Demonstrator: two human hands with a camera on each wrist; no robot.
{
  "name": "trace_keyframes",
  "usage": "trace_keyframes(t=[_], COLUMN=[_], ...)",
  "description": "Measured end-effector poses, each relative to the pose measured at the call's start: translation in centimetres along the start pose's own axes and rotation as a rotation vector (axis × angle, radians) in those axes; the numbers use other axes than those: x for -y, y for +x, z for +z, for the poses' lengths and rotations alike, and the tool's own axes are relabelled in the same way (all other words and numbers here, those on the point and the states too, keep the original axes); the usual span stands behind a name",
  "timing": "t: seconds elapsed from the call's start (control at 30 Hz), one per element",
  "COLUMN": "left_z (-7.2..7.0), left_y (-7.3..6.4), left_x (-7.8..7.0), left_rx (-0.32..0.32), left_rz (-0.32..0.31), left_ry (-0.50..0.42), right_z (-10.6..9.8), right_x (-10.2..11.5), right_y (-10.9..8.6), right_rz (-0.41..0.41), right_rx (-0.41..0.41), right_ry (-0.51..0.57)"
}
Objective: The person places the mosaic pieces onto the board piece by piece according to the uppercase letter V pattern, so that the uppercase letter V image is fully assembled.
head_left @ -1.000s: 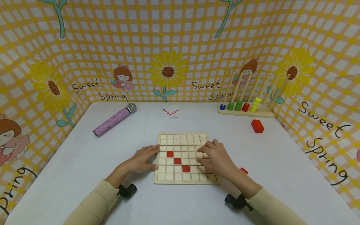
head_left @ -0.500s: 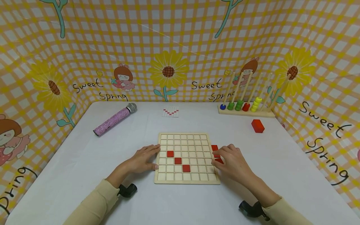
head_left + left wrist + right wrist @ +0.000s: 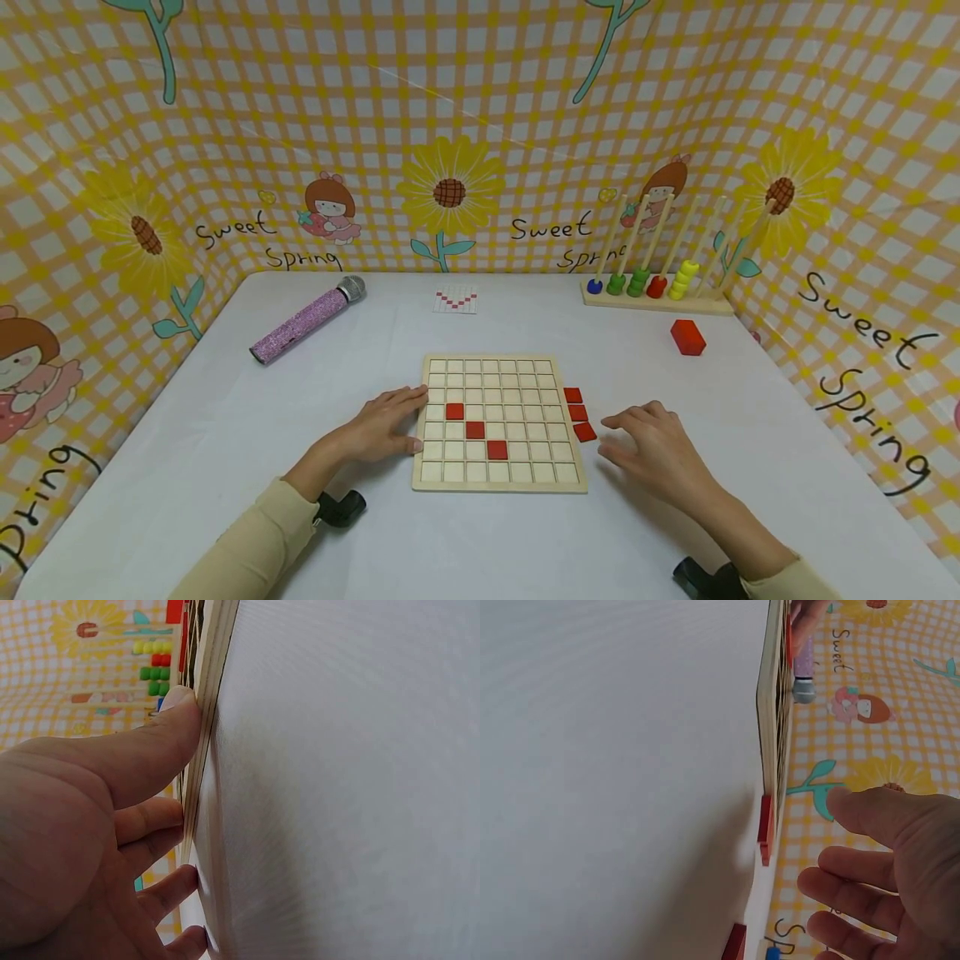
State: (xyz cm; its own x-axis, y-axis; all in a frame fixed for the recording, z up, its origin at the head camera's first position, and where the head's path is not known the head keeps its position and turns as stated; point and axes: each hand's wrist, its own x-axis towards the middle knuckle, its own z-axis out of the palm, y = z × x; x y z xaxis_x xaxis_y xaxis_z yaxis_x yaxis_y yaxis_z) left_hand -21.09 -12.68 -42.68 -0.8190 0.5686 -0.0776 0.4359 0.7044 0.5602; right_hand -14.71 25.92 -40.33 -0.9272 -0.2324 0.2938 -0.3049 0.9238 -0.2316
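A square wooden grid board (image 3: 517,414) lies on the table with three red square tiles in its cells, among them a middle tile (image 3: 475,430), on a diagonal. My left hand (image 3: 380,425) rests against the board's left edge; in the left wrist view its thumb (image 3: 161,739) and fingertips touch the wooden rim. Beside the right edge lie three more red tiles, with the middle one (image 3: 577,412) next to the rim and the nearest one (image 3: 585,432) turned askew. To the right of these tiles hovers my right hand (image 3: 652,450), fingers loosely spread, holding nothing.
Behind the board lies a small card (image 3: 454,299) printed with a red V of squares. A glittery purple microphone (image 3: 307,320) is at back left. At back right stand a peg abacus (image 3: 656,296) with coloured beads and a red block (image 3: 687,337).
My right hand has moved from over the board's right side to the tiles beside it, then farther right, uncovering them. My left hand stays at the left edge.
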Motion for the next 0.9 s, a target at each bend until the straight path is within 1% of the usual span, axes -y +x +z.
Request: trace_keyframes(t=[0.27, 0.63, 0.9], left_z=[0.0, 0.2, 0.2], left_y=[0.0, 0.0, 0.0], left_x=[-0.1, 0.1, 0.1], left_rx=[-0.004, 0.000, -0.001], left_rz=[-0.001, 0.000, 0.000], left_ry=[0.002, 0.007, 0.008], right_z=[-0.3, -0.3, -0.1], right_x=[-1.3, -2.8, -3.6], right_y=[-1.1, -2.2, -2.6], right_rz=[0.025, 0.009, 0.054], right_rx=[0.027, 0.013, 0.054], right_ry=[-0.028, -0.062, -0.056])
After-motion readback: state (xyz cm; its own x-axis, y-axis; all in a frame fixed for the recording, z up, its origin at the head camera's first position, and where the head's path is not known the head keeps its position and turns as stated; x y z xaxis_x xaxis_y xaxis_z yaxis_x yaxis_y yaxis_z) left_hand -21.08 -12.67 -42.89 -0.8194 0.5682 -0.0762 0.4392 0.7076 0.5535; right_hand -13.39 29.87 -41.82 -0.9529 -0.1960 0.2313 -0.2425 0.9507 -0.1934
